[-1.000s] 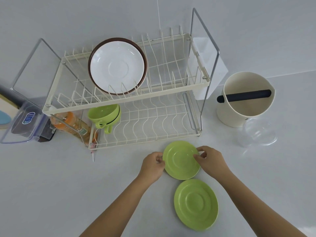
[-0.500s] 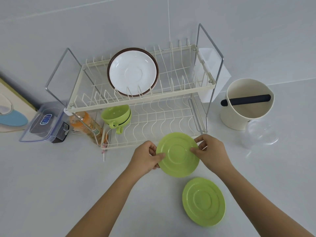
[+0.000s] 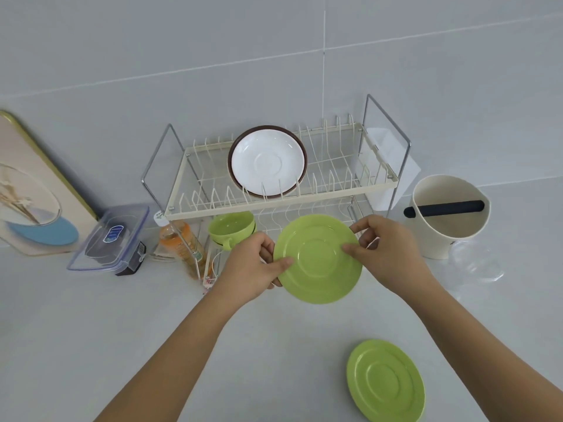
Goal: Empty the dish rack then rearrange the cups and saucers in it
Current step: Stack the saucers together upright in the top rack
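A two-tier cream wire dish rack [image 3: 274, 204] stands against the wall. A green saucer [image 3: 318, 258] is held tilted in the air in front of its lower tier. My left hand [image 3: 253, 268] pinches the saucer's left rim and my right hand [image 3: 382, 249] pinches its right rim. A second green saucer [image 3: 385, 380] lies flat on the counter near me. On the upper tier a white saucer [image 3: 268, 161] stands upright before a brown-rimmed one. Stacked green cups [image 3: 231, 229] sit at the left of the lower tier.
A cream round bin with a black bar [image 3: 447, 214] stands right of the rack, with a clear glass bowl [image 3: 475, 263] before it. Left of the rack are an orange bottle [image 3: 179, 239], a clear lidded box [image 3: 112, 236] and a leaning board [image 3: 33, 190].
Both hands have lifted the green saucer off the counter and tilted it up toward the rack's lower tier. The other green saucer stays flat on the counter.
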